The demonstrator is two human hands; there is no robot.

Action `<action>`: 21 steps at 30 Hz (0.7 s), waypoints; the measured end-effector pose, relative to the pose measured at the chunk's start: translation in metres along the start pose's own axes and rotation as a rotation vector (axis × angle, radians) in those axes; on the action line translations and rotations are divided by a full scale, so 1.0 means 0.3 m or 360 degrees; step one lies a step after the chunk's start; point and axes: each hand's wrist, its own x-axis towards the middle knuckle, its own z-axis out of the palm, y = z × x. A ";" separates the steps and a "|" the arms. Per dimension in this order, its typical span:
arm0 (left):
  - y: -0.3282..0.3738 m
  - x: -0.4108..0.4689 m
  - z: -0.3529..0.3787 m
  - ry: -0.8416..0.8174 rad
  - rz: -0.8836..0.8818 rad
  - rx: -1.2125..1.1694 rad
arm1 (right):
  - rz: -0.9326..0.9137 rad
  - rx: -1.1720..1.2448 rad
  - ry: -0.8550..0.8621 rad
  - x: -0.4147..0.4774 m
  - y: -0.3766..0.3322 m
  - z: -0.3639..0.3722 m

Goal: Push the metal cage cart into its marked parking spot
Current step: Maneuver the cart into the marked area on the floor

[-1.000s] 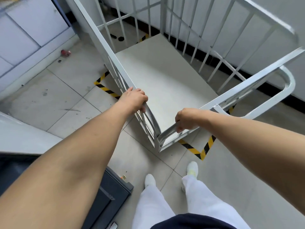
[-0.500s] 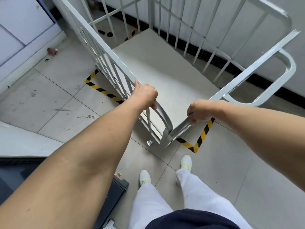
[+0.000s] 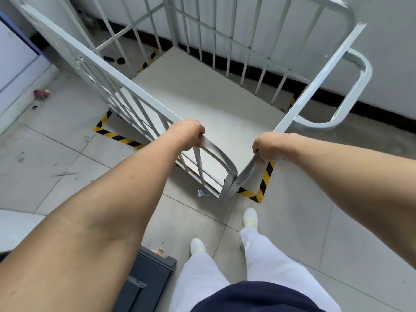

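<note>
The metal cage cart (image 3: 202, 95) is light grey, with barred sides and a flat floor panel, and fills the upper middle of the view. My left hand (image 3: 189, 134) grips the top rail of its left side. My right hand (image 3: 267, 147) grips the top rail of the near side, close to the near corner. Yellow-and-black tape corners (image 3: 263, 185) mark the parking spot on the floor tiles; another taped corner (image 3: 108, 131) shows at the left and one (image 3: 148, 60) at the back. The cart's near corner stands just beside the near tape corner.
A white wall with a black skirting (image 3: 337, 100) runs behind the cart. A curved handle loop (image 3: 351, 91) sticks out on the cart's right. A dark grey cabinet (image 3: 146, 278) stands at my lower left. Small red litter (image 3: 41, 93) lies by the left wall.
The cart has rolled away from me toward the wall, and its near corner has come up to the tape corner. Both hands kept their grip on the rails.
</note>
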 end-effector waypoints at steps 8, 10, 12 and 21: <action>-0.038 0.015 0.011 0.0117 0.0087 0.0046 | -0.0067 0.0795 0.0051 0.030 -0.160 0.016; -0.047 0.019 0.006 0.0121 0.0115 0.0069 | -0.0090 0.0840 0.0063 0.031 -0.186 0.022; -0.050 0.018 0.009 0.0118 0.0127 0.0074 | -0.0078 0.0780 0.0076 0.030 -0.198 0.029; -0.043 0.036 -0.004 0.0092 -0.0001 -0.0101 | -0.0165 0.0530 0.0050 0.061 -0.175 0.022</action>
